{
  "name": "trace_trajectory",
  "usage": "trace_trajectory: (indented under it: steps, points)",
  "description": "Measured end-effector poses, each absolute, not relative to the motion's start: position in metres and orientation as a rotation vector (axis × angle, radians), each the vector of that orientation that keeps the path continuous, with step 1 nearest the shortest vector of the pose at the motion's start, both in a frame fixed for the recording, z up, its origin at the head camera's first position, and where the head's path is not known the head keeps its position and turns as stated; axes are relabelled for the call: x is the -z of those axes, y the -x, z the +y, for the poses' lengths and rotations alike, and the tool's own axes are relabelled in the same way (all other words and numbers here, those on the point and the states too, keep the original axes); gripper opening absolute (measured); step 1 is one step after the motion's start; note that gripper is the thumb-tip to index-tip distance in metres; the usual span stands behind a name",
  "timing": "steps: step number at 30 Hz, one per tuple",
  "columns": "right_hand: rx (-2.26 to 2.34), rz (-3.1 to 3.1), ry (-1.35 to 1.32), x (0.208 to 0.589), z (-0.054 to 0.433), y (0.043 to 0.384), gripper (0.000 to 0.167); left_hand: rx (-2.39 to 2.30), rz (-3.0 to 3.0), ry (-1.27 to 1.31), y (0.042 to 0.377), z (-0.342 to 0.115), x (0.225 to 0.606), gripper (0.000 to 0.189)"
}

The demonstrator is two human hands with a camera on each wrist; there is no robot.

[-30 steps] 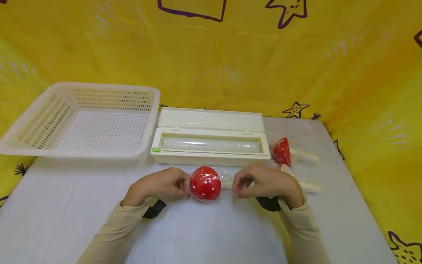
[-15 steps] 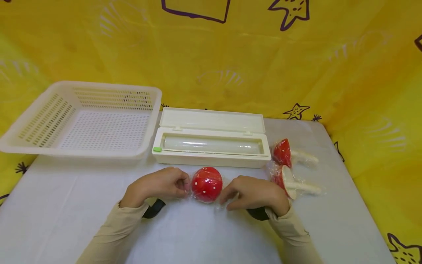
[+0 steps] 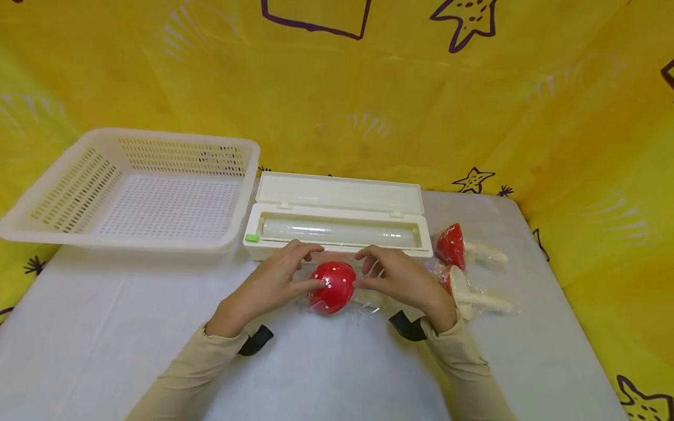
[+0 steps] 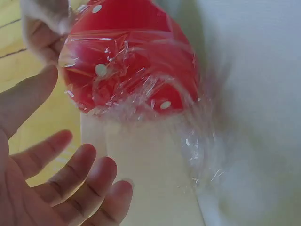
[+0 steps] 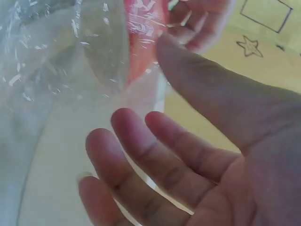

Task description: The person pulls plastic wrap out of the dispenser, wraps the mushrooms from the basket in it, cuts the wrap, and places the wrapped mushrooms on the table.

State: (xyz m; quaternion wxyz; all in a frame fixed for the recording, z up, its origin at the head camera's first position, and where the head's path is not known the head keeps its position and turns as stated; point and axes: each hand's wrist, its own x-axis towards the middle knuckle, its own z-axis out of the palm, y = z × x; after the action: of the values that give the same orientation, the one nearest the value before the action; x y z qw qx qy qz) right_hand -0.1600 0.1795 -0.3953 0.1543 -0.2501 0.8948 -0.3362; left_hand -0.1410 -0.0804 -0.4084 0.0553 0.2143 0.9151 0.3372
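A toy mushroom with a red, white-dotted cap (image 3: pixel 333 286) lies on the white table, loosely covered in clear film (image 4: pixel 197 141). Its pale stem points right, and loose film spreads around it. My left hand (image 3: pixel 276 283) is at the cap's left side, thumb tip at the film-covered red surface, the other fingers spread beyond it. On the right side my right hand (image 3: pixel 405 280) has its thumb (image 5: pixel 197 80) at the cap's edge and its fingers loosely bent and apart. Neither hand closes round the mushroom in the wrist views.
Just behind the hands stands a white cling film dispenser (image 3: pixel 342 252), lid raised, roll inside, green slider at left. A white perforated basket (image 3: pixel 158 244) stands back left. Two more wrapped mushrooms (image 3: pixel 451 245) lie at right. Yellow cloth (image 3: pixel 337 88) hangs behind.
Both hands have left the film at the cap's left and stem side and moved up beside the cap, their fingers opening. The cap has shifted slightly toward the dispenser.
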Motion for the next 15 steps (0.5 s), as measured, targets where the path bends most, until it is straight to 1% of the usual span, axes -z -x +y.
trace_trajectory:
  steps: [4, 6, 8, 12, 15]
  points:
    - [0.974, 2.605, 0.749, 0.397, 0.174, 0.16, 0.029, -0.996, 2.808, -0.652, 0.138, -0.074, 0.41, 0.066]
    - [0.985, 2.612, 0.775, 0.396, 0.173, 0.159, 0.02, -0.991, 2.828, -0.673, 0.137, -0.071, 0.411, 0.066]
    - [0.993, 2.614, 0.796, 0.395, 0.173, 0.159, 0.015, -0.991, 2.846, -0.691, 0.136, -0.069, 0.414, 0.064]
    - [1.013, 2.595, 0.811, 0.392, 0.171, 0.156, 0.013, -1.052, 2.827, -0.709, 0.134, -0.066, 0.417, 0.054]
    - [0.978, 2.525, 0.886, 0.39, 0.169, 0.153, 0.018, -1.089, 2.793, -0.736, 0.132, -0.066, 0.417, 0.048]
